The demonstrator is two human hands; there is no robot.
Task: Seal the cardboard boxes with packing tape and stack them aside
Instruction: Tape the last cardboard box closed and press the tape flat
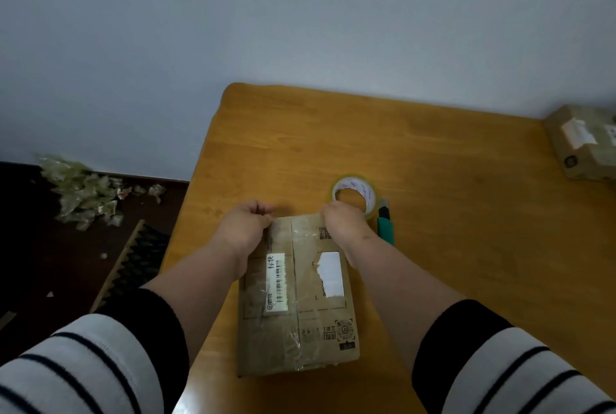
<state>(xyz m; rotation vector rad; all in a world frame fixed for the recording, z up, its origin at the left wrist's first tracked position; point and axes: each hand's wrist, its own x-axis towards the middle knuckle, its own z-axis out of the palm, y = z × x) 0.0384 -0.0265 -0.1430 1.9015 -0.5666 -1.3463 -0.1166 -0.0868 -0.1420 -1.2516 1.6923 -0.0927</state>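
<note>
A flat brown cardboard box [296, 297] with labels and clear tape along its middle seam lies on the wooden table [433, 213] in front of me. My left hand [245, 225] grips the box's far left corner with curled fingers. My right hand [341, 222] curls over the far right corner. A roll of clear packing tape [358, 188] lies flat just beyond my right hand. Beside it rests a green utility knife [386, 223].
Another cardboard box [583, 143] sits at the table's far right edge. Crumpled tape scraps [86, 193] litter the dark floor at left, near a ridged board [133, 257]. A grey wall stands behind the table.
</note>
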